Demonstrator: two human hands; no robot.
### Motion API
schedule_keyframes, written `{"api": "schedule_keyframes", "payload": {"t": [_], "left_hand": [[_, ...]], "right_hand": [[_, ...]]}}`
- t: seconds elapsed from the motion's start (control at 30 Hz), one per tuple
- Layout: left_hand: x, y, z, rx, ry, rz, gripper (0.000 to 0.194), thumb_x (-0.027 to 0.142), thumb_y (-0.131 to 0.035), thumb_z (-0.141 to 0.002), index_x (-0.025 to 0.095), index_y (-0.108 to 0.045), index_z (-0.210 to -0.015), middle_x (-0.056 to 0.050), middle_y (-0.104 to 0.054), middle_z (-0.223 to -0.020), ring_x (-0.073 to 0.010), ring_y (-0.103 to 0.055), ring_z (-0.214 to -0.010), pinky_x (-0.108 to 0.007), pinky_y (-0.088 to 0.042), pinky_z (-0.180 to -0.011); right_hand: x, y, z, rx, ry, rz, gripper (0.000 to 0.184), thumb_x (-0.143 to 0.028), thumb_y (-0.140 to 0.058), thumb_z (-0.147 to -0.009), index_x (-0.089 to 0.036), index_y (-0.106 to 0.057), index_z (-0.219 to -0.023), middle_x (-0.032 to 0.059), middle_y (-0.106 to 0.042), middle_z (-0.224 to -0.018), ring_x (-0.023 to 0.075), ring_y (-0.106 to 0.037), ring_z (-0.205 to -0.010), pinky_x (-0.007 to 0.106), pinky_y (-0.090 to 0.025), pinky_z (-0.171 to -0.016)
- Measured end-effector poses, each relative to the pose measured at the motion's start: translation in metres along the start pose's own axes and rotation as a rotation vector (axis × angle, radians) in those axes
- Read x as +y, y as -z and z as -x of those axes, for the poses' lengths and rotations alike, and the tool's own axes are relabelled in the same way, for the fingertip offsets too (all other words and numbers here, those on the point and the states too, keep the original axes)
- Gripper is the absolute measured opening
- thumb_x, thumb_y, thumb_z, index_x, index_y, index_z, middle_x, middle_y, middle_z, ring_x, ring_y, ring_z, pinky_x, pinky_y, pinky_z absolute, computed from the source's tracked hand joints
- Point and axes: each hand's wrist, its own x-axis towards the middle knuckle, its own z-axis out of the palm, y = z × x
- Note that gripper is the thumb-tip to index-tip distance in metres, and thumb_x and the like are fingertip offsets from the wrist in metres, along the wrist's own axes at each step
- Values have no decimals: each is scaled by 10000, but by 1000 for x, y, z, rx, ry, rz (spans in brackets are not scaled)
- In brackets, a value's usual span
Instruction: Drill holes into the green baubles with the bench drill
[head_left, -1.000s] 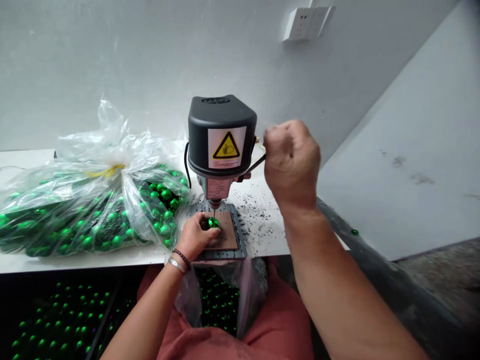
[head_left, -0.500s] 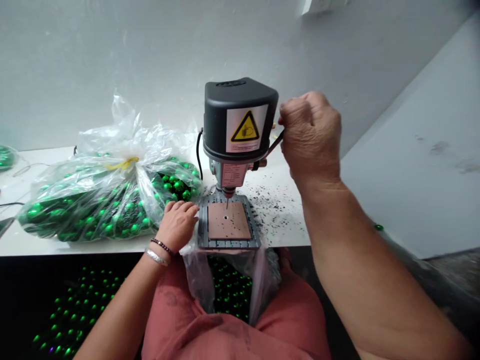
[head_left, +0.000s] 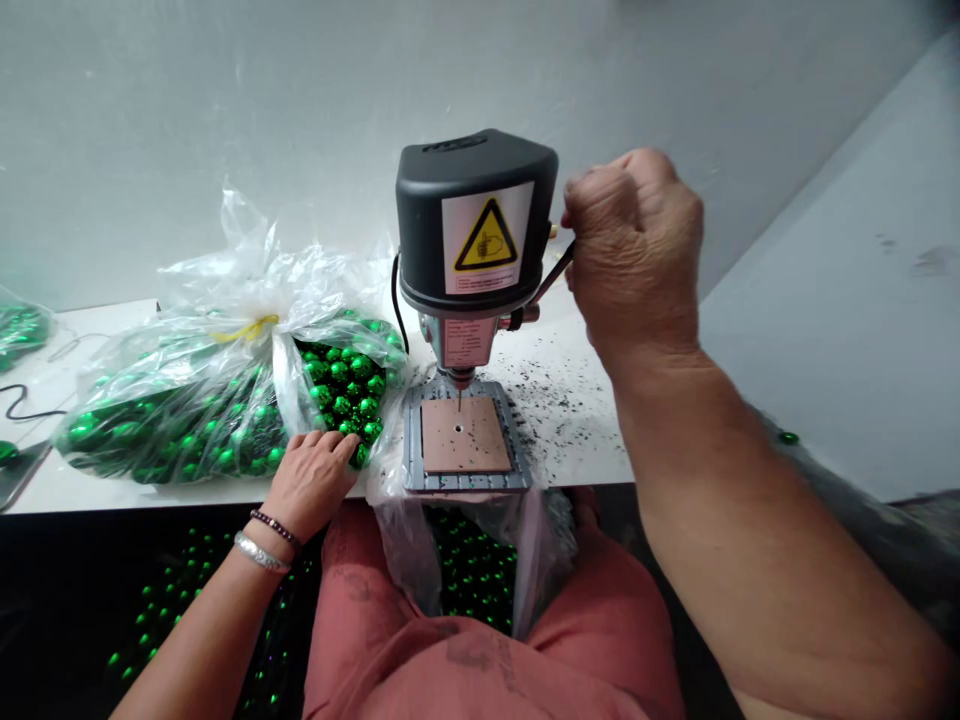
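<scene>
A small black bench drill point(head_left: 476, 225) stands on the white table point(head_left: 187, 495), its bit raised over a brown pad point(head_left: 464, 434) with a hole in it. My right hand point(head_left: 637, 250) is closed in a fist round the drill's feed lever point(head_left: 553, 278). My left hand point(head_left: 311, 478) rests with fingers stretched at the mouth of a clear plastic bag point(head_left: 225, 390) full of shiny green beads point(head_left: 345, 385). No bead lies on the pad.
A second clear bag point(head_left: 469, 565) hangs below the drill's base over my lap and holds green beads. Dark drilling chips point(head_left: 559, 395) are scattered right of the drill. More green beads lie in the dark space under the table point(head_left: 150, 620). A cable point(head_left: 19, 410) lies far left.
My left hand left the pad, where it held a green bead under the bit, and moved left to the bag's mouth. The bit has risen. The pad is bare.
</scene>
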Motion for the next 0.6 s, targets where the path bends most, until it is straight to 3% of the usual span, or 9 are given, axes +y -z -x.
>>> {"api": "schedule_keyframes", "payload": {"t": [0.13, 0.3, 0.47, 0.6], "left_hand": [[12, -9, -5, -13, -54, -58, 395, 175, -440, -813, 216, -494, -1202, -92, -611, -1024, -228, -551, -899, -363, -376, -772], [17, -30, -8, 36, -144, -80, 401, 128, -382, -827, 207, -504, -1200, -133, -505, -1225, -230, -531, -991, -377, -357, -834], [15, -18, -11, -7, -149, -189, 339, 170, -373, -831, 219, -546, -1119, -107, -574, -950, -242, -535, -815, -381, -357, -711], [11, -6, -17, -19, -177, -215, 222, 206, -412, -822, 198, -571, -976, -77, -558, -807, -236, -532, -770, -383, -357, -711]], "right_hand": [[0, 1, 0, 10, 20, 4, 255, -329, -406, -839, -164, -394, -645, -59, -334, -577, 38, -334, -573, 213, -283, -595], [0, 3, 0, -16, 18, -6, 251, -334, -409, -838, -166, -389, -653, -55, -346, -590, 42, -333, -587, 214, -280, -602], [-1, 4, 1, -16, 30, -32, 250, -329, -420, -831, -181, -370, -636, -48, -336, -576, 61, -324, -581, 225, -296, -601], [-1, 6, 2, -12, 45, -40, 261, -358, -410, -828, -189, -362, -635, -38, -353, -574, 74, -338, -574, 231, -303, -580]]}}
